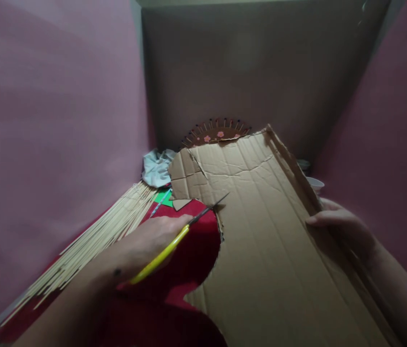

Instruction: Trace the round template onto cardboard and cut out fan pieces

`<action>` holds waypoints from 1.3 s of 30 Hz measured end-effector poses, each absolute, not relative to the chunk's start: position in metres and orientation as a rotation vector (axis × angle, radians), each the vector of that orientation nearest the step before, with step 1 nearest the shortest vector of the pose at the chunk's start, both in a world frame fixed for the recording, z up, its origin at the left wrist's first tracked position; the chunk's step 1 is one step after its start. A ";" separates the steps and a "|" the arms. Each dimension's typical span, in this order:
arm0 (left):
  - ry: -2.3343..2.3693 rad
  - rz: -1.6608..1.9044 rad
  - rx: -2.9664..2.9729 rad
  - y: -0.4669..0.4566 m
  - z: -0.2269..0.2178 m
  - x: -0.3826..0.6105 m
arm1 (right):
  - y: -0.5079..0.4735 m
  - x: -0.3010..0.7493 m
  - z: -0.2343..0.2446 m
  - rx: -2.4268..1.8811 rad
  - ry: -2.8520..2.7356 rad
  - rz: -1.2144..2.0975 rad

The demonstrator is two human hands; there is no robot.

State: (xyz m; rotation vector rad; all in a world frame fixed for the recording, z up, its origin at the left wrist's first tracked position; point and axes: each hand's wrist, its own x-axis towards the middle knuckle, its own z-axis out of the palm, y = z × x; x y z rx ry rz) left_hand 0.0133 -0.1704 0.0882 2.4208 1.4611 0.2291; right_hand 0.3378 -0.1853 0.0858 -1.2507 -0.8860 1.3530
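Note:
A large brown cardboard sheet [261,250] tilts across the middle, its left side cut in a curved line. My left hand [163,233] is closed around yellow-handled scissors [163,255]. Their blades lie at the cut edge, one blade showing over the cardboard's face. A partly cut flap [190,173] hangs at the sheet's upper left. On the far right, my right hand [344,226] grips the sheet's folded edge, thumb on the front face and the other fingers partly hidden behind it.
A bundle of thin wooden sticks [105,236] lies left on red cloth [196,260]. Behind are crumpled pale cloth [157,167], green paper [165,197], a pen [160,203], a flower-decorated piece edged with matchstick-like sticks [221,130], and a white cup [315,184]. Pink walls flank both sides.

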 end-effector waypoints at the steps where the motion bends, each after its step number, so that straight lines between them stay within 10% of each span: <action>1: 1.464 0.186 2.453 -0.170 0.087 0.014 | -0.185 0.338 0.086 -1.254 -0.888 1.351; 39: 1.790 0.105 2.554 -0.163 0.100 0.035 | -0.200 0.310 0.051 -1.264 -0.888 1.325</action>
